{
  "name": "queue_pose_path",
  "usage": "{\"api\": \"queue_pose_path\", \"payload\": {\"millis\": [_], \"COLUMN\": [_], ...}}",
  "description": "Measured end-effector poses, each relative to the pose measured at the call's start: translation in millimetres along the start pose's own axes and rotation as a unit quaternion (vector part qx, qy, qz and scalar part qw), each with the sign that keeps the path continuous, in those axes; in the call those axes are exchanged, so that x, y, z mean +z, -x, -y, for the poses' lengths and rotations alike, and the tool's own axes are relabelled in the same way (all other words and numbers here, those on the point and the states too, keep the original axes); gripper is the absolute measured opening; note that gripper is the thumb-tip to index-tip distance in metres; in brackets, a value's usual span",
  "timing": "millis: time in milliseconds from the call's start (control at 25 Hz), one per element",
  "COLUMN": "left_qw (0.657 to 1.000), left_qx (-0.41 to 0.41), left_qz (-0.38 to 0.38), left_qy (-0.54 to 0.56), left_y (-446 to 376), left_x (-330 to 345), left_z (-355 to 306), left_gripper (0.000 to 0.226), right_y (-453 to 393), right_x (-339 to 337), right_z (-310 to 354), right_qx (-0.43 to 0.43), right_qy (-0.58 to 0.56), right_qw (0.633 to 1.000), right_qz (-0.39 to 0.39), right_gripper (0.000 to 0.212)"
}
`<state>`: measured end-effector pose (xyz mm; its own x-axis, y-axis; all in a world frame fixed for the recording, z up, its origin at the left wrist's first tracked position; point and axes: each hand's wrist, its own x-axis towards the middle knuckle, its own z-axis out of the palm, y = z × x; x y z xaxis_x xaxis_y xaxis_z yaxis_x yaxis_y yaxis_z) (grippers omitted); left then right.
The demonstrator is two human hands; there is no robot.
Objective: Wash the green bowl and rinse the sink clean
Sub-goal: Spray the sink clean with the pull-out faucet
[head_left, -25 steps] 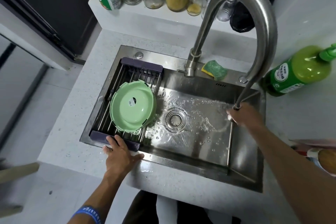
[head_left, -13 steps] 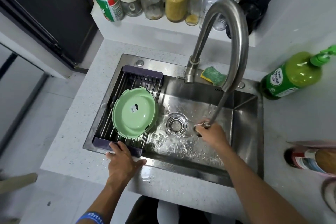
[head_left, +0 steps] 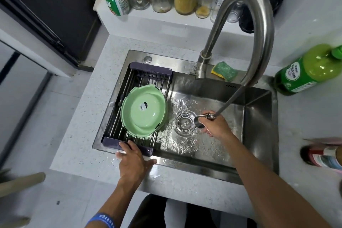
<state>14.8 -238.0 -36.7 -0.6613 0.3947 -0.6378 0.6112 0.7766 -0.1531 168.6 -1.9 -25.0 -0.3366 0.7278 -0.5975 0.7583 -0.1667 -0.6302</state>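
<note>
Pale green plastic bowl (head_left: 144, 110) upturned on purple-ended wire rack (head_left: 136, 109) across stainless steel sink (head_left: 259, 131), metal pull-out spray head (head_left: 200, 120) gripped by right hand (head_left: 214, 126) fingers beside drain (head_left: 185, 123), left hand (head_left: 132, 161) laid flat, fingers relaxed, on rack end and sink rim.

Right hand (head_left: 215, 126) with spray head (head_left: 200, 121) now sits beside drain (head_left: 185, 122), moved leftward from sink's right wall.

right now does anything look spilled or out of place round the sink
Mostly in order. Water has splashed onto the counter's front edge beside the left hand, and the green bowl on the rack carries a sticker.
</note>
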Motion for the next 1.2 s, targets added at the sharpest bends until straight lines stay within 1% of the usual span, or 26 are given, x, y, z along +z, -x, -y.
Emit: {"api": "queue_pose_path", "payload": {"millis": [40, 120, 160, 200, 240, 320, 360, 440, 480, 520, 560, 600, 640, 680, 720, 760, 800, 840, 880, 920, 960, 1000, 1040, 1080, 1120, 1200], "left_qw": [1.000, 1.000, 0.999, 0.999, 0.999, 0.998, 0.997, 0.996, 0.995, 0.995, 0.995, 0.995, 0.995, 0.996, 0.996, 0.996, 0.996, 0.997, 0.997, 0.993, 0.979, 0.956, 0.930, 0.904, 0.887, 0.870], "left_qx": [0.000, 0.005, 0.010, 0.017, 0.030, 0.062, 0.072, 0.088, 0.094, 0.097, 0.098, 0.096, 0.094, 0.090, 0.087, 0.081, 0.075, 0.069, 0.071, 0.091, 0.126, 0.165, 0.199, 0.223, 0.234, 0.214], "left_qz": [0.000, -0.009, -0.013, -0.010, -0.004, 0.010, 0.018, 0.019, 0.016, 0.016, 0.017, 0.018, 0.018, 0.024, 0.030, 0.034, 0.040, 0.040, 0.008, -0.056, -0.124, -0.183, -0.213, -0.217, -0.197, -0.123], "left_qy": [-0.006, -0.025, -0.032, -0.033, -0.032, -0.031, -0.027, -0.015, -0.006, 0.002, 0.007, 0.006, 0.006, 0.004, 0.000, -0.005, -0.010, -0.005, 0.019, 0.056, 0.103, 0.160, 0.225, 0.293, 0.347, 0.426], "left_y": [-0.2, -0.3, 0.4, 1.6, 2.0, 3.6, 5.1, 5.4, 5.0, 5.2, 5.0, 4.4, 2.0, 0.4, -0.3, 0.8, 2.4, 5.4, 7.2, 8.5, 9.6, 12.4, 11.9, 11.9, 10.2, -10.1], "left_x": [0.5, -0.1, -0.8, -0.1, 0.4, -1.4, -1.7, -3.5, -3.9, -4.0, -3.1, -1.6, 0.6, 1.9, 3.6, 2.7, 1.2, -3.3, -9.5, -16.7, -26.5, -41.2, -58.8, -82.9, -111.8, -158.2], "left_z": [-0.1, 0.4, 1.9, 5.3, 9.3, 17.8, 22.9, 27.3, 29.1, 30.3, 30.6, 30.9, 31.3, 31.6, 31.3, 29.5, 27.4, 25.8, 24.6, 21.5, 15.8, 5.1, -12.5, -35.3, -61.2, -114.8], "left_gripper": [0.123, 0.123, 0.123, 0.121, 0.117, 0.110, 0.107, 0.101, 0.100, 0.101, 0.103, 0.106, 0.107, 0.107, 0.106, 0.104, 0.100, 0.094, 0.084, 0.069, 0.054, 0.041, 0.033, 0.027, 0.025, 0.036], "right_y": [4.1, 15.1, 21.9, 29.7, 39.0, 50.5, 53.0, 60.5, 64.3, 68.0, 69.9, 71.0, 72.8, 74.3, 72.7, 71.8, 71.1, 70.1, 69.8, 70.2, 68.5, 67.4, 67.1, 66.6, 65.5, 65.8], "right_x": [1.6, 3.1, 2.4, 2.2, 0.6, -9.4, -16.2, -39.3, -51.7, -63.4, -73.6, -79.7, -83.2, -83.2, -79.8, -76.7, -74.6, -73.2, -72.7, -73.1, -73.1, -71.1, -67.7, -62.7, -58.1, -58.2], "right_z": [-2.7, -10.6, -12.2, -13.0, -8.1, 13.7, 31.8, 76.9, 97.7, 111.5, 113.4, 106.9, 98.3, 90.0, 81.8, 79.2, 80.6, 86.4, 93.8, 101.4, 106.2, 110.4, 112.5, 114.0, 116.0, 115.1], "right_qx": [-0.002, -0.025, -0.050, -0.067, -0.066, -0.058, -0.076, -0.137, -0.177, -0.222, -0.253, -0.259, -0.248, -0.228, -0.205, -0.196, -0.199, -0.209, -0.223, -0.239, -0.252, -0.265, -0.273, -0.279, -0.279, -0.276], "right_qy": [0.019, 0.070, 0.064, 0.011, -0.073, -0.196, -0.225, -0.273, -0.306, -0.337, -0.348, -0.333, -0.294, -0.246, -0.206, -0.193, -0.196, -0.204, -0.208, -0.212, -0.212, -0.205, -0.190, -0.178, -0.172, -0.186], "right_qw": [1.000, 0.996, 0.996, 0.997, 0.994, 0.976, 0.967, 0.944, 0.928, 0.909, 0.899, 0.904, 0.922, 0.942, 0.957, 0.961, 0.959, 0.954, 0.948, 0.943, 0.941, 0.941, 0.942, 0.943, 0.944, 0.943], "right_qz": [-0.010, -0.041, -0.041, -0.036, -0.035, -0.076, -0.092, -0.121, -0.120, -0.102, -0.083, -0.066, -0.048, -0.022, -0.007, -0.014, -0.034, -0.062, -0.085, -0.089, -0.079, -0.058, -0.038, -0.028, -0.027, -0.010], "right_gripper": [0.008, 0.027, 0.035, 0.034, 0.028, 0.030, 0.030, 0.016, 0.022, 0.044, 0.068, 0.085, 0.087, 0.075, 0.054, 0.033, 0.020, 0.015, 0.015, 0.016, 0.016, 0.017, 0.019, 0.021, 0.021, 0.026]}}
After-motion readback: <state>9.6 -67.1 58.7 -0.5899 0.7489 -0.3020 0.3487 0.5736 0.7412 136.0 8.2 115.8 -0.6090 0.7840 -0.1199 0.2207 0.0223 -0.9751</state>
